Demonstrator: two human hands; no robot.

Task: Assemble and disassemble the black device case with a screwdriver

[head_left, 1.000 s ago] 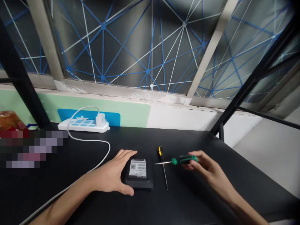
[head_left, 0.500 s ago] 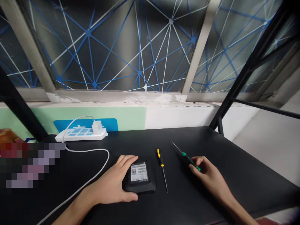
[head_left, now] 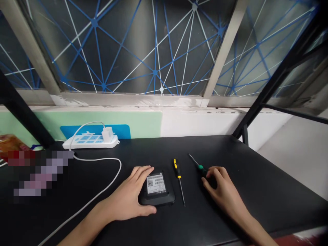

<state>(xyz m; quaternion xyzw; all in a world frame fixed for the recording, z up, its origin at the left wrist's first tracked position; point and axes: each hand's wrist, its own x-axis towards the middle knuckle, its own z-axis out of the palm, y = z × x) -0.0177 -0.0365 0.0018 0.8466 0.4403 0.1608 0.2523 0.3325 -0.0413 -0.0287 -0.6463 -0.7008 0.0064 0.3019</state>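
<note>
My left hand [head_left: 128,198] is closed around the left side of a flat black square device [head_left: 160,200], thumb at its near edge and fingers at its far edge. A white label with printed codes faces up on the device, which lies on the black table. My right hand [head_left: 222,188] has its fingers and thumb around the handle of a green screwdriver [head_left: 201,167]; its shaft points away to the upper left. Most of that handle is hidden by the fingers. Between the hands lies a black-and-yellow screwdriver [head_left: 178,174], tip towards me, touched by neither hand.
At the back left, a white power strip [head_left: 89,141] carries a plugged-in white charger [head_left: 107,134]. Its white cable [head_left: 112,184] loops over the table [head_left: 153,148] left of my left arm. A blurred patch covers things at far left. Black frame posts [head_left: 258,106] rise at both sides.
My right hand has slid forward along the green screwdriver's handle, covering more of it. My left hand keeps its hold on the device. The view has shifted slightly.
</note>
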